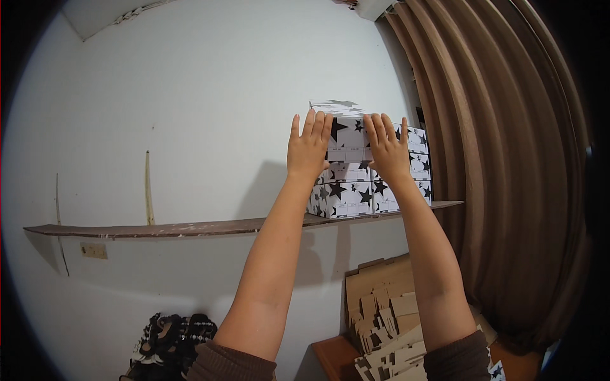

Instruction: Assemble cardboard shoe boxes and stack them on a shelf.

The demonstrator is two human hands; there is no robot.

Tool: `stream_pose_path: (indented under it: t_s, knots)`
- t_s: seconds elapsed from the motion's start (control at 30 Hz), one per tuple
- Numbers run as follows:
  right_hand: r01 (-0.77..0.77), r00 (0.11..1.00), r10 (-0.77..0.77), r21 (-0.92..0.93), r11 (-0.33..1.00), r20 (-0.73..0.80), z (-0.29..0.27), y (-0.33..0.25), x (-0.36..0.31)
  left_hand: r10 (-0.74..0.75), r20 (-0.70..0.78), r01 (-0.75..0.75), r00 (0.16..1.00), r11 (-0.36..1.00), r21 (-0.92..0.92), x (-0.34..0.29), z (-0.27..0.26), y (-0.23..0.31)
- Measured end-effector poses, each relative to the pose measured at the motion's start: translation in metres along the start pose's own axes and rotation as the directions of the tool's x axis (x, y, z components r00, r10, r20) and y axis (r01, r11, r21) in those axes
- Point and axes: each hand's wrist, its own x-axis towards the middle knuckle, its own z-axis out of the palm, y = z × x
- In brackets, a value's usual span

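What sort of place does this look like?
Perhaps a storeroom or packing corner: star-patterned boxes stand stacked on a wall shelf, brown cardboard pieces are piled below, and what look like black sandals lie heaped.

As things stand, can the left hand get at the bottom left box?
Probably not easily: the left hand is occupied at the upper box, and another box rests on the bottom left box.

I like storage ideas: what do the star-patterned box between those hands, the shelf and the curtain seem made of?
The box looks like smooth printed card: flat panels, crisp edges. The shelf is probably wood, its finish worn, given the rough brown edge with pale flecks. The curtain seems matte fabric, hanging in soft folds; fibre unclear.
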Motion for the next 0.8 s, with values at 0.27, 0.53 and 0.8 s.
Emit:
stream_pose_path:
  t_s: [0.27, 0.53, 0.8]
  knots:
    - [0.046, 0.992, -0.052, 0.056, 0.997, 0.113, 0.04, 0.01, 0.038, -0.039, 0.017, 0.043, 0.999, 0.948, -0.317, 0.033, 0.047, -0.01]
    - [0.235, 0.971, -0.22, 0.201, 0.951, -0.094, 0.09, 0.007, 0.028, -0.035, 0.004, 0.029, 0.999, 0.758, -0.652, 0.02, 0.098, -0.015]
    - [-0.034, 0.996, 0.056, 0.301, 0.953, -0.066, 0.14, -0.022, -0.016, -0.027, 0.171, 0.128, 0.985, 0.78, -0.613, -0.003, 0.105, 0.015]
